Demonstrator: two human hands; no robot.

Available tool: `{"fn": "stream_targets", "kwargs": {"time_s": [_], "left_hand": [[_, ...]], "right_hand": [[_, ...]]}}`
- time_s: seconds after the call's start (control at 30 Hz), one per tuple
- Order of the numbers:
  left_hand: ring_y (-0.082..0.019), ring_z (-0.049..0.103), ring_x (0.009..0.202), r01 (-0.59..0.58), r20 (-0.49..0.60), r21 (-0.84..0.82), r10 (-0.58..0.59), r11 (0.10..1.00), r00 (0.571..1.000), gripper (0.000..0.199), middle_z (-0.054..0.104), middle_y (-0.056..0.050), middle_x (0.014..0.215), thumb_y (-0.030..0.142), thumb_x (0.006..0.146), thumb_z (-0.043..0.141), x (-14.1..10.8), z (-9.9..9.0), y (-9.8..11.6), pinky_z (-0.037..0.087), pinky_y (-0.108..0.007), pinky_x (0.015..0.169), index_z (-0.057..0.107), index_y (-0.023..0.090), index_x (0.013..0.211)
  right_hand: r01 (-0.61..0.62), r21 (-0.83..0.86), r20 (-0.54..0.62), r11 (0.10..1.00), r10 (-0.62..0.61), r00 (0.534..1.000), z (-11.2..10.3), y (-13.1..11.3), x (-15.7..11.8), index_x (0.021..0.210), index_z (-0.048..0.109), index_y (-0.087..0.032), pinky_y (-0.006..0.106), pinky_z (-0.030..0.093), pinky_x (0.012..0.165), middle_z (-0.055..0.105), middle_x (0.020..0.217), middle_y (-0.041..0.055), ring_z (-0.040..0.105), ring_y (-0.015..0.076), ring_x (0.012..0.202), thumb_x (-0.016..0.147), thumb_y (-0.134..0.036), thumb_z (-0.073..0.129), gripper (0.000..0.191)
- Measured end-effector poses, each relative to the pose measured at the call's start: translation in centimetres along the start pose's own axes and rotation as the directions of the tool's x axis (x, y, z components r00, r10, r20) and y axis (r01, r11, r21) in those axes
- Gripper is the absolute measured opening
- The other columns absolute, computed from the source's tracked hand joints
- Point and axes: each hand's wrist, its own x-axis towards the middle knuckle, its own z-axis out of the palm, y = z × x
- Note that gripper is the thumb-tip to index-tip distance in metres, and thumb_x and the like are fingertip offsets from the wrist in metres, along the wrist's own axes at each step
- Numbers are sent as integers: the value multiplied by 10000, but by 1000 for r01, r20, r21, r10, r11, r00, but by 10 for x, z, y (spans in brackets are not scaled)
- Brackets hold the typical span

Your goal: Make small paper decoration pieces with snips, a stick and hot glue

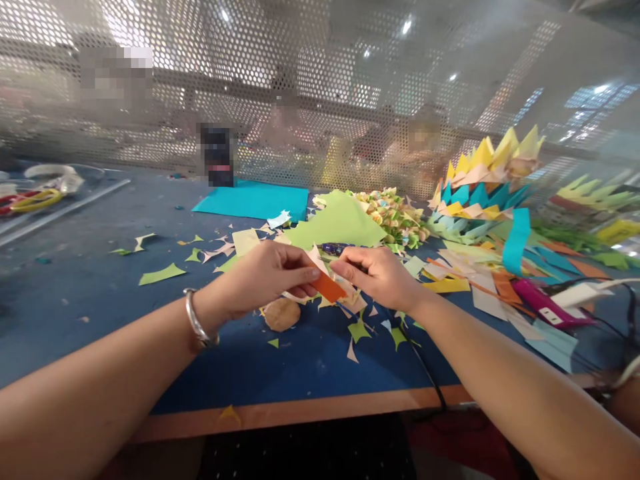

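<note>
My left hand (273, 273), with a silver bangle at the wrist, grips an orange paper strip (329, 287) between thumb and fingers. Close to the strip's upper right side, my right hand (373, 273) has its fingers curled in a pinch; what lies between them is too small to make out. Behind the hands are a light green paper sheet (340, 223) and a dark patterned pen-like object (334, 249). A round tan piece (281, 314) rests below my left hand among green and pale paper scraps (359, 330).
On the blue table (210, 373) are a turquoise sheet (260, 200), a heap of small folded pieces (400, 217), a spiky layered paper object (480, 190), coloured strips and a magenta power strip (545, 305). A black cable crosses the front edge. Behind stands a perforated metal screen (310, 40).
</note>
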Motion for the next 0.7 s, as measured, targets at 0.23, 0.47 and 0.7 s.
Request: {"fn": "stream_targets", "kwargs": {"time_s": [0.23, 0.47, 0.7], "left_hand": [[-128, 441, 448, -96, -133, 755, 295, 648, 946, 278, 553, -6, 499, 200, 806, 500, 3, -31, 0, 298, -288, 483, 553, 203, 534], [-274, 590, 937, -157, -65, 895, 469, 418, 881, 221, 679, -106, 908, 240, 857, 507, 5, -13, -12, 445, -364, 769, 712, 179, 911], [-258, 561, 957, -300, 178, 903, 369, 308, 912, 274, 659, -112, 992, 146, 872, 479, 16, 22, -16, 461, -372, 836, 701, 155, 1033]], "right_hand": [[-90, -100, -17, 991, 89, 996, 1, 11, 2, 657, 537, -184, 252, 236, 482, 385, 489, -60, 363, 81, 462, 903, -599, 502, 484], [-133, -195, -73, 972, 121, 990, 4, 11, 4, 637, 478, -193, 267, 242, 499, 390, 497, -52, 369, 88, 466, 902, -579, 516, 470], [-156, -226, -117, 962, 132, 984, 5, 11, 4, 646, 477, -194, 266, 232, 497, 390, 483, -56, 350, 86, 456, 915, -521, 505, 424]]}}
